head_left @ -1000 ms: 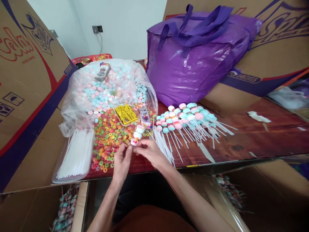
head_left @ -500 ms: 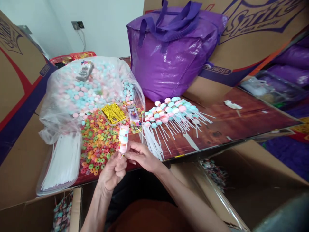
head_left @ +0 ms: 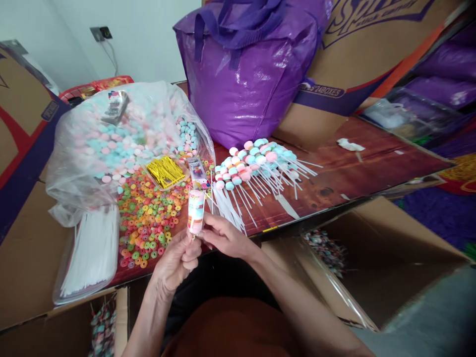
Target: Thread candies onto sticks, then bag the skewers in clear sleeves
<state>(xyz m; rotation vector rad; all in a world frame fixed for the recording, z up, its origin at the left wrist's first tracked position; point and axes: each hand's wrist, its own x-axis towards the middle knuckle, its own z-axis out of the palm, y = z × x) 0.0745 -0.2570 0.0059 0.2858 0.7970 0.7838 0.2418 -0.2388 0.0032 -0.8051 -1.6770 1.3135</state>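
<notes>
A wrapped marshmallow candy stick (head_left: pixel 196 210) stands upright between my hands, pink, blue and white in a clear printed wrapper. My left hand (head_left: pixel 181 258) is closed around its lower end, hiding the stick. At the wrapper's gathered neck, the fingertips of my right hand (head_left: pixel 228 238) pinch together on a small gold twist tie, mostly hidden by the fingers. Just beyond are a tray of gold twist ties (head_left: pixel 165 172) and a small pack of printed wrappers (head_left: pixel 197 173). Loose ring candies (head_left: pixel 148 218) spread over the table to the left.
Candy skewers (head_left: pixel 256 163) lie piled on the right, beside loose white sticks (head_left: pixel 226 210). A tray of white sticks (head_left: pixel 89 248) and a clear bag of marshmallows (head_left: pixel 122 141) are at left. Behind stands a purple bag (head_left: pixel 241 84). An open carton (head_left: pixel 401 248) sits below the table's right edge.
The view has shifted, so the table things appear further left. Both hands still hold the candy stick at its neck; its printed wrapper now faces me with a slight turn.
</notes>
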